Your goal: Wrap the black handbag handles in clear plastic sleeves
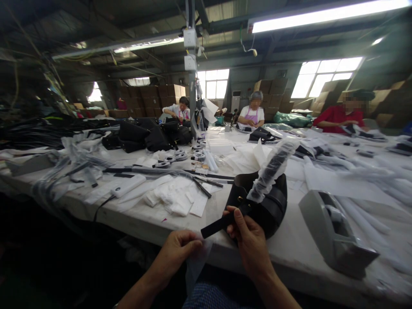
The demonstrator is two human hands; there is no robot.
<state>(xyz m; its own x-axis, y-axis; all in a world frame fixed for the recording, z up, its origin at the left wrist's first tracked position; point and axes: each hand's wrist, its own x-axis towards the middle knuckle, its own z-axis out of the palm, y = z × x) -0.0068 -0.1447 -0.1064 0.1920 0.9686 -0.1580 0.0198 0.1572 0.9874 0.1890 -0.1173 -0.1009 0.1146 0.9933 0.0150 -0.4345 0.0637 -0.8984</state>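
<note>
Here on the near edge of the table [286, 253] sits a black bag [273, 214], just beyond the right hand [247, 231], whose thumb and fingers grip a black strap [215, 226], its free end pointing left. The left hand [180, 249] has its thumb and fingertips pinched on a thin translucent sheet [196, 266], which hangs over the edge close by the strap's end.

For markings, a flat white case [130, 186] with a cable carries a dark oval mark, too small to read; a small paper slip [201, 171] further back is just as illegible.

The pale tabletop is crowded: crumpled white tissue [170, 195] left of the bag, a grey tape dispenser [334, 236] to its right, a pile of black bags [138, 135] further off. A length of clear-wrapped black material [272, 169] rises from the bag's top.

Across the table, three co-workers [254, 115] sit with heads bent, cardboard boxes [144, 101] stacked behind, bright windows [213, 83] beyond, and a long tube light [331, 16] glowing overhead.
</note>
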